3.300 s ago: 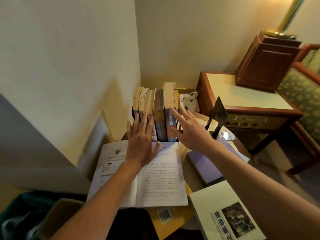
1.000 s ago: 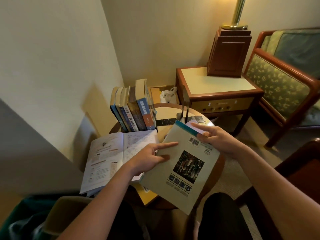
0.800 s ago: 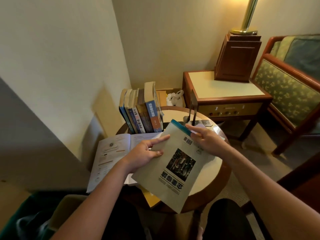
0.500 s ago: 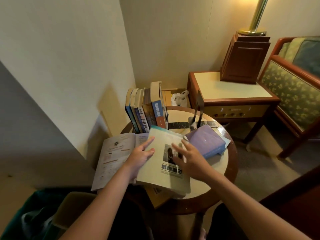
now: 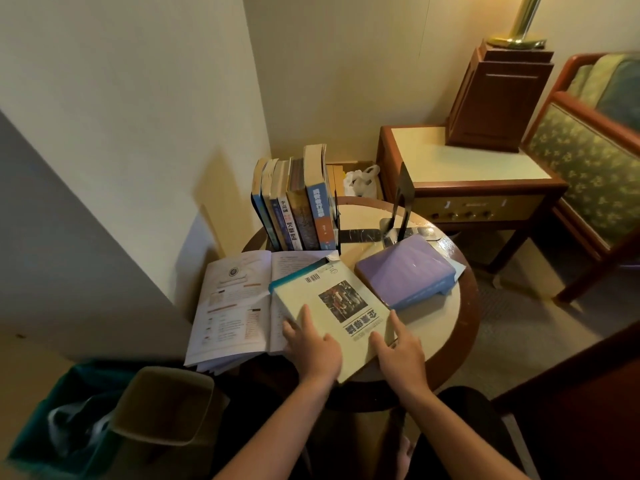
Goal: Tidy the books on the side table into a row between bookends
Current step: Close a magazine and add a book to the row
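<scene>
We see the round side table (image 5: 453, 327) filling the middle of the frame. An open book (image 5: 235, 299) hangs over its left edge. A cream book (image 5: 332, 306) lies flat at centre, partly overlapping the open one, with a purple book (image 5: 405, 268) just beside it to the right. Behind them, at upper centre, a row of upright books (image 5: 294, 209) stands at the table's far left. A black bookend (image 5: 403, 199) stands apart to its right. The left hand (image 5: 313, 351) and right hand (image 5: 401, 358) rest on the cream book's near corners, fingers spread and loose, gripping nothing.
</scene>
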Demonstrator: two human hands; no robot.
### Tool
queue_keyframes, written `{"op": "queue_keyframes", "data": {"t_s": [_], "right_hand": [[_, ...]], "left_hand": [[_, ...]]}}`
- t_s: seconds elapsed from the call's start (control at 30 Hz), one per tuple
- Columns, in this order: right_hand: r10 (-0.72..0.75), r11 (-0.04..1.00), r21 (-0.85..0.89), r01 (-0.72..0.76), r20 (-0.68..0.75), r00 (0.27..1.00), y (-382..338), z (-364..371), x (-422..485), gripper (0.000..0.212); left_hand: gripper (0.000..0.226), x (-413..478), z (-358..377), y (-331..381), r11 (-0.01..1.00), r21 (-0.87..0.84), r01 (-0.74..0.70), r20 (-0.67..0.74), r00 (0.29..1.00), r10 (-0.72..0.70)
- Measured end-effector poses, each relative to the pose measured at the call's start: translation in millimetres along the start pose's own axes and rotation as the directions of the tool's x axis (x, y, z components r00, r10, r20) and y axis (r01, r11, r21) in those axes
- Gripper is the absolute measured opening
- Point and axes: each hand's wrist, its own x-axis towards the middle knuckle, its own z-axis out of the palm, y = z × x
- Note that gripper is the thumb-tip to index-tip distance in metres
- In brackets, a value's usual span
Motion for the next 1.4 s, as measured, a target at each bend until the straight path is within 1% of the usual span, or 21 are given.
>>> {"op": "queue_keyframes", "data": {"t_s": [0.07, 0.13, 0.2, 0.3, 0.33, 0.37, 0.43, 0.5, 0.53, 0.67, 0.77, 0.87, 0.97, 1.07, 1.13, 1.23, 1.27, 1.33, 1.4], "right_hand": [[0.111, 0.973, 0.204, -0.11, 0.006, 0.994, 4, 0, -3, 0.068], [0.162, 0.92, 0.353, -0.171, 0.054, 0.985, 4, 3, -6, 0.069], [0.173, 0.881, 0.435, -0.183, 0.063, 0.983, 3, 4, -6, 0.069], [0.194, 0.842, 0.505, -0.191, 0.048, 0.98, -5, 5, -5, 0.069], [0.182, 0.85, 0.495, -0.178, 0.04, 0.982, -7, 6, -6, 0.068], [0.154, 0.869, 0.473, -0.146, 0.023, 0.988, -9, 8, -6, 0.065], [0.042, 0.906, 0.422, -0.029, -0.022, 0.999, -15, 11, -9, 0.059], [-0.068, 0.916, 0.392, 0.081, -0.047, 0.997, -22, 14, -10, 0.057], [-0.092, 0.919, 0.381, 0.105, -0.053, 0.994, -25, 16, -10, 0.057], [-0.105, 0.921, 0.369, 0.122, -0.065, 0.992, -42, 13, -8, 0.056], [-0.151, 0.929, 0.339, 0.152, -0.03, 0.988, -59, -3, -1, 0.06], [-0.258, 0.942, 0.214, 0.259, -0.035, 0.966, -83, -24, 11, 0.062], [-0.396, 0.918, 0.006, 0.397, -0.068, 0.916, -111, -51, 18, 0.059], [-0.486, 0.872, -0.11, 0.477, -0.083, 0.87, -135, -75, 23, 0.055], [-0.509, 0.856, -0.16, 0.491, -0.095, 0.856, -148, -89, 31, 0.055], [-0.535, 0.83, -0.261, 0.494, -0.119, 0.836, -167, -107, 47, 0.054], [-0.546, 0.819, -0.292, 0.494, -0.13, 0.828, -173, -112, 52, 0.054], [-0.565, 0.799, -0.341, 0.496, -0.142, 0.813, -185, -115, 65, 0.053], [-0.578, 0.783, -0.382, 0.491, -0.154, 0.802, -195, -114, 83, 0.052]], "left_hand": [[0.08, -14, 9, 0, 0.974, 0.213, -0.084, 0.033, 0.996, 0.078], [0.079, -17, 10, -2, 0.918, 0.354, -0.179, 0.09, 0.983, 0.157], [0.079, -8, 7, -9, 0.838, 0.476, -0.267, 0.136, 0.964, 0.229], [0.082, 8, -3, -15, 0.677, 0.636, -0.37, 0.182, 0.925, 0.334], [0.083, 11, -6, -15, 0.65, 0.649, -0.395, 0.21, 0.914, 0.346], [0.084, 13, -8, -14, 0.648, 0.637, -0.417, 0.241, 0.906, 0.347], [0.085, 16, -11, -12, 0.674, 0.588, -0.447, 0.277, 0.894, 0.351], [0.084, 18, -12, -12, 0.693, 0.557, -0.458, 0.268, 0.889, 0.372], [0.083, 18, -12, -11, 0.697, 0.549, -0.461, 0.267, 0.887, 0.376], [0.076, 19, -14, -7, 0.714, 0.512, -0.479, 0.283, 0.878, 0.386], [0.076, 25, -21, 3, 0.73, 0.427, -0.534, 0.306, 0.845, 0.439], [0.079, 39, -31, 18, 0.761, 0.358, -0.541, 0.31, 0.838, 0.449], [0.078, 60, -38, 29, 0.789, 0.342, -0.511, 0.347, 0.849, 0.399], [0.086, 79, -39, 33, 0.743, 0.409, -0.53, 0.402, 0.836, 0.375], [0.082, 94, -38, 34, 0.699, 0.475, -0.534, 0.391, 0.84, 0.376], [0.078, 124, -34, 27, 0.674, 0.533, -0.511, 0.369, 0.857, 0.359], [0.08, 132, -32, 23, 0.649, 0.568, -0.506, 0.381, 0.861, 0.338], [0.085, 146, -26, 17, 0.562, 0.65, -0.511, 0.418, 0.858, 0.297], [0.088, 155, -22, 17, 0.503, 0.681, -0.533, 0.45, 0.846, 0.287]]}}
